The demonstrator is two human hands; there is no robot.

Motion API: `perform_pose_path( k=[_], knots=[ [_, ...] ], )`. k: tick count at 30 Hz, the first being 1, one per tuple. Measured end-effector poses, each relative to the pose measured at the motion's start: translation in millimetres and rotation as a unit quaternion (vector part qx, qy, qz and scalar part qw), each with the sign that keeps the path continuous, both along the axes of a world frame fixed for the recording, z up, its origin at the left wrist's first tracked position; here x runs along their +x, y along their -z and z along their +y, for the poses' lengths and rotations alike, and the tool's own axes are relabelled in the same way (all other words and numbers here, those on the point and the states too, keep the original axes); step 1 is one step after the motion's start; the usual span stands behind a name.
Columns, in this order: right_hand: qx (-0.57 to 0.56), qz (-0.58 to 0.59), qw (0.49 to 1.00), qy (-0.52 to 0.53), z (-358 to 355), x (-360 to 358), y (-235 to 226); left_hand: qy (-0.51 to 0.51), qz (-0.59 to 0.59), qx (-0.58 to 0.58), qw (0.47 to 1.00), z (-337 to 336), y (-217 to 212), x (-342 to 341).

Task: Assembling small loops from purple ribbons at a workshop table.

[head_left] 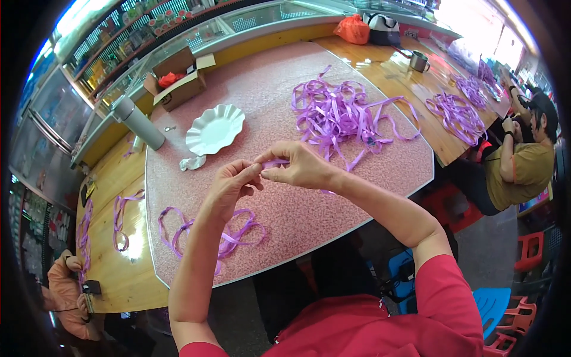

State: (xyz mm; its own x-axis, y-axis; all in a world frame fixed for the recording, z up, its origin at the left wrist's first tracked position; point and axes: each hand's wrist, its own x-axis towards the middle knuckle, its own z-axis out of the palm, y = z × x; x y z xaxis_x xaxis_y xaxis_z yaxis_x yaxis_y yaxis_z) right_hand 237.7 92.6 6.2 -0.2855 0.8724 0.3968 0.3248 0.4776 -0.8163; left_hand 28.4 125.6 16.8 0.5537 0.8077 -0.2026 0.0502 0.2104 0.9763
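Over the middle of the pink table [279,226], my left hand [232,183] and my right hand [303,166] meet at their fingertips. Both are closed in a pinch on a flat purple strap [275,163]; a bit of it shows between the right thumb and fingers, while most is hidden by the hand. Beyond my right hand lies a large tangled heap of purple straps [333,113]. A few looped purple straps [244,232] rest near the table's front left edge, partly behind my left forearm.
A white scalloped plate [215,130], a crumpled white wrapper [192,163], a grey bottle [140,124] and an opened cardboard box [178,80] stand at the far left. A metal mug [419,62] is far right. Co-workers sit right [523,160] and left [68,291].
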Motion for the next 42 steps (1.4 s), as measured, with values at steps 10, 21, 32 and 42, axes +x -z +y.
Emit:
perform_pose_path(
  k=[10, 21, 32, 42],
  knots=[
    [-0.110, 0.112, 0.979, 0.128, 46, 15, 42, -0.098, 0.417, 0.536, 0.728, 95, 30, -36],
    [-0.185, 0.164, 0.964, 0.098, 48, 11, 48, -0.010, 0.550, 0.481, 0.683, 130, 23, -45],
    [-0.038, 0.150, 0.988, 0.022, 10, 3, 14, 0.027, 0.046, 0.163, 0.985, 0, 12, -2],
    [0.149, 0.038, 0.988, 0.021, -48, -2, 4, 0.037, -0.139, -0.023, 0.989, -57, 14, -1]
  ],
)
